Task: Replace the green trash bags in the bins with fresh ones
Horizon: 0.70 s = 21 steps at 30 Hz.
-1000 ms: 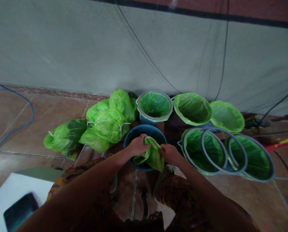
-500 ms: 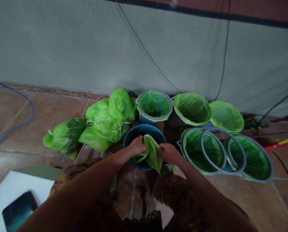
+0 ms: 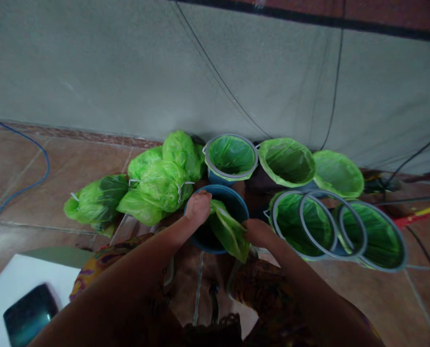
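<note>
Grip: left hand (image 3: 197, 209) and right hand (image 3: 258, 233) each pinching green bag (image 3: 229, 233), hanging slack over blue bin (image 3: 235, 201), whose inner wall shows bare. Five other bins (image 3: 220, 180) lined, three ringed. Loose ring (image 3: 363, 233) across front pair. Tied bags (image 3: 163, 187) heaped leftward.

The bin (image 3: 244, 202) is standing in the middle, the liner (image 3: 229, 233) reaching over its front rim. Bags (image 3: 164, 185) are lying to its left. Back bins (image 3: 287, 166) are standing behind and rightward, by the wall (image 3: 128, 72); side bins (image 3: 384, 236) are standing right, a ring (image 3: 302, 212) overlapping both. Front left, apparently, a phone (image 3: 30, 313) is lying on the desk (image 3: 50, 270).
</note>
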{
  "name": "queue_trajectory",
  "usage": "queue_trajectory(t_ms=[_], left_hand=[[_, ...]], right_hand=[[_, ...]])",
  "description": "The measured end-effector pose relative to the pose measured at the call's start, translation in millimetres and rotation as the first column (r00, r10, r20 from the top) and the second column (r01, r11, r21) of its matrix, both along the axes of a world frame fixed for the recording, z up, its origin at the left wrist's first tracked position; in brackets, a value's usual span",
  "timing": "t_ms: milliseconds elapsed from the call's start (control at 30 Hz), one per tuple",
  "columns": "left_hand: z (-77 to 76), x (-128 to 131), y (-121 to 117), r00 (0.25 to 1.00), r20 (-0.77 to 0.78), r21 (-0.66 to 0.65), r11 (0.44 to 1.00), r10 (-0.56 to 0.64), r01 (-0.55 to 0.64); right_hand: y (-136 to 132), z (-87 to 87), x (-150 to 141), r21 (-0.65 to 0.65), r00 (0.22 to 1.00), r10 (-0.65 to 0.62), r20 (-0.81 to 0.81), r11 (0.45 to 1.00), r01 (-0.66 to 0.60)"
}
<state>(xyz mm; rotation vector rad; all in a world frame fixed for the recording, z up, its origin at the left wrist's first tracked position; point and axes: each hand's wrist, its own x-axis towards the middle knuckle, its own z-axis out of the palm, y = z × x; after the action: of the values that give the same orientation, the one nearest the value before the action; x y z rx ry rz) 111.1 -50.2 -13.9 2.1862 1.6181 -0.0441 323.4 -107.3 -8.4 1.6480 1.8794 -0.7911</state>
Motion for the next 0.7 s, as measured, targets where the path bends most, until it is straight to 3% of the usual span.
queue_trajectory(t_ms=[100,200,300,433,600,700], left_hand=[[5.2,3,-4,0.999,0.007,0.082,0.995,-0.051,0.051],[7.9,7,-8,0.996,0.016,0.128,0.988,-0.087,0.084],[9.7,9,-10,0.984,0.05,0.132,0.978,-0.169,0.161],[11.5,10,-11,0.965,0.087,0.134,0.962,-0.249,0.236],[13.4,7,-9,0.981,0.067,0.151,0.974,-0.18,0.169],[13.5,5,-7,0.996,0.025,0.126,0.989,-0.085,0.081]], right_hand=[[0,3.7,-4,0.025,1.0,-0.008,-0.024,1.0,0.009],[4,5.5,-12,0.161,0.991,-0.072,-0.114,0.983,0.09],[7,5.1,-21,0.278,0.957,-0.1,-0.273,0.944,0.178],[10,5.4,-28,0.32,0.915,-0.076,-0.396,0.923,0.215],[10,7.9,-25,0.288,0.839,-0.138,-0.526,0.9,0.328],[13,11.7,-21,0.276,0.849,-0.215,-0.483,0.882,0.381]])
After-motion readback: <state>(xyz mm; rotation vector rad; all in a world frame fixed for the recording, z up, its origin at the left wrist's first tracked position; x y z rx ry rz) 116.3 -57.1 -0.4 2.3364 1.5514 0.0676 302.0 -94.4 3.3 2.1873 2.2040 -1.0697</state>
